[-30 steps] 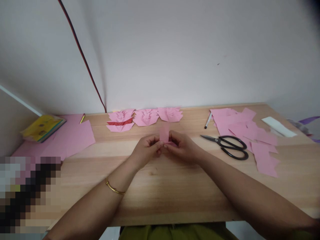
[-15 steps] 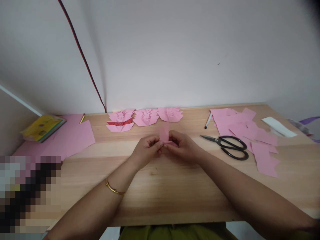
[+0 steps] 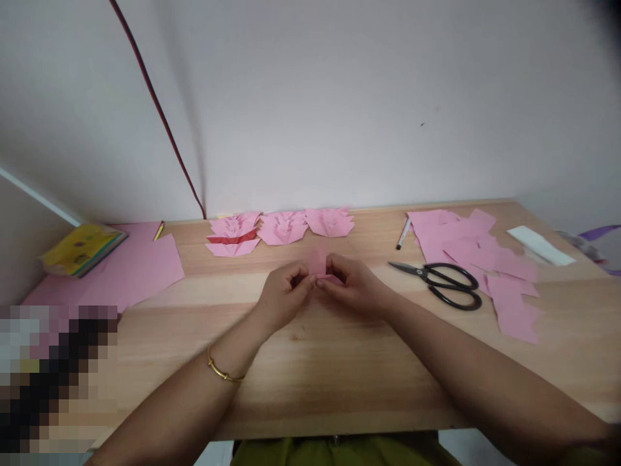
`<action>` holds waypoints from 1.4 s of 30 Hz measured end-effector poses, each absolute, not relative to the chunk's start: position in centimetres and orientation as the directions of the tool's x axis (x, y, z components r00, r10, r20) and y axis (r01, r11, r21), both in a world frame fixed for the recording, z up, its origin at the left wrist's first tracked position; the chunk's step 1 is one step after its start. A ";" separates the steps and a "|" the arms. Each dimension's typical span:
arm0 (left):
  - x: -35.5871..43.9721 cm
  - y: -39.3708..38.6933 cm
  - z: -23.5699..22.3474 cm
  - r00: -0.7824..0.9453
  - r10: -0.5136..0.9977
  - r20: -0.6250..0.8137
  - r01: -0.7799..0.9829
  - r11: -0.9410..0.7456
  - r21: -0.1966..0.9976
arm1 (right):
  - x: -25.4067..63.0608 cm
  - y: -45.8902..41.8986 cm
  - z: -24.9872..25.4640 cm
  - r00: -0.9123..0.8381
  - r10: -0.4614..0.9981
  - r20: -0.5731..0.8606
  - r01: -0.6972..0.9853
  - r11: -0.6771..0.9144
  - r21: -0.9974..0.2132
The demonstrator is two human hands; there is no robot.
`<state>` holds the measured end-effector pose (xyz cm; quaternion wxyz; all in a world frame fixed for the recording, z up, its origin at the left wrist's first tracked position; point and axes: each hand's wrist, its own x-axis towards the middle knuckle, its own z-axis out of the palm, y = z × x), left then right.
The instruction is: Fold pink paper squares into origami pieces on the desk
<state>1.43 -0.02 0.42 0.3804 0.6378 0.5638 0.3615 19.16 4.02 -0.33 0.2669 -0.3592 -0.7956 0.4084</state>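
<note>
Between my two hands a small piece of pink paper (image 3: 317, 262) is pinched above the middle of the table. One part of it stands up, and a folded part lies under my thumbs. My left hand (image 3: 290, 285) grips its left side, thumb and fingers closed. My right hand (image 3: 353, 285) holds the other side, its thumb pressed along the fold. The thumb tips are close together, and the fingers behind the paper are partly hidden. Beyond the hands, folded pink paper pieces (image 3: 284, 228) stand in stacks along the wall, one of them with a red strip (image 3: 233, 237).
Black-handled scissors (image 3: 436, 281) lie right of my right hand. Behind them are a marker (image 3: 403, 233), pink paper scraps (image 3: 468, 239) and a white strip (image 3: 541, 246). At left, a yellow packet (image 3: 83, 249) rests on pink sheets (image 3: 150, 268) near a pencil (image 3: 159, 230).
The upright part of the pink paper looks slightly shorter above my fingers. Both hands stay in almost the same place, still pinching it.
</note>
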 end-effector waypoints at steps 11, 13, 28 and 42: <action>1.3 0.2 0.1 0.133 0.991 0.017 0.414 -0.072 0.907 | 19.2 4.0 -0.3 -0.596 0.787 0.159 0.342 0.428 -0.837; 1.3 0.2 0.2 0.129 0.992 0.007 0.408 -0.059 0.911 | 19.2 4.0 -0.3 -0.596 0.788 0.155 0.342 0.424 -0.839; 1.3 0.1 0.1 0.117 0.993 0.029 0.407 -0.074 0.910 | 19.1 4.0 -0.3 -0.603 0.783 0.156 0.353 0.437 -0.827; 1.2 0.0 0.2 0.136 0.991 -0.005 0.418 -0.052 0.907 | 19.3 4.2 -0.2 -0.641 0.753 0.148 0.335 0.448 -0.829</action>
